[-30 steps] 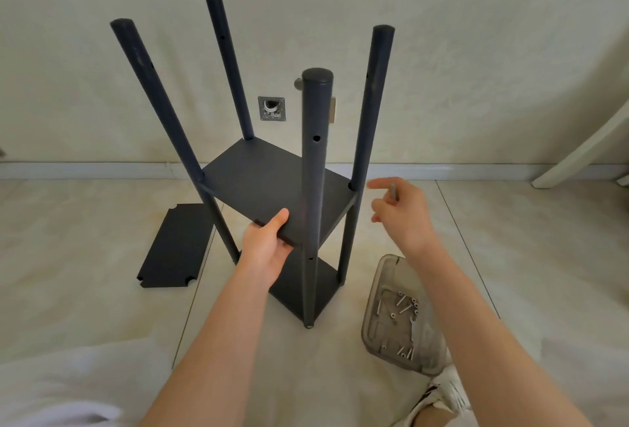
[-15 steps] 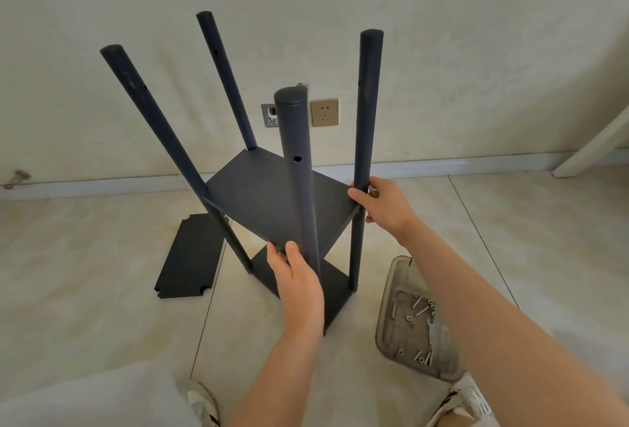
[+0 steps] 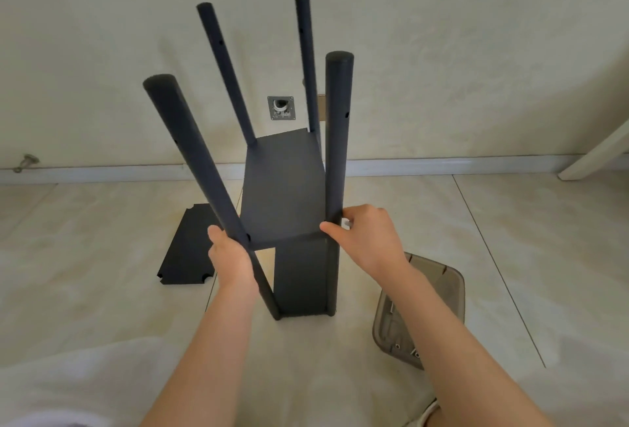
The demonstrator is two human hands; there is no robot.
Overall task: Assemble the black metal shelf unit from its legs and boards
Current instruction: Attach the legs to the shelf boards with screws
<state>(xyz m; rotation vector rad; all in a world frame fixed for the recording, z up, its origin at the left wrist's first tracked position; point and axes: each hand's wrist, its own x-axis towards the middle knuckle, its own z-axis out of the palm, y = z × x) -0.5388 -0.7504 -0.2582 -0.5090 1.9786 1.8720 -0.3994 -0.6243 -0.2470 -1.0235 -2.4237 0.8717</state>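
Observation:
The black shelf unit stands on the floor with four legs pointing up. Two boards sit between the legs: a middle board [image 3: 282, 195] and a lower board [image 3: 299, 276]. My left hand [image 3: 233, 259] grips the near left leg [image 3: 200, 167] just below the middle board's corner. At that board's other near corner my right hand [image 3: 369, 242] is wrapped around the near right leg [image 3: 337, 140]. A small silver screw [image 3: 345, 222] shows between its fingers, against the leg. A third black board [image 3: 185, 249] with notched corners lies flat on the floor to the left.
A clear plastic tray [image 3: 446, 287] holding several screws sits on the floor at the right, partly behind my right forearm. The wall with an open socket box [image 3: 281, 108] is close behind the unit. A white furniture leg [image 3: 592, 157] slants at the far right.
The unit has turned so its short side faces me. My left hand moved from the board's edge to the near left leg. My right hand closed on the near right leg.

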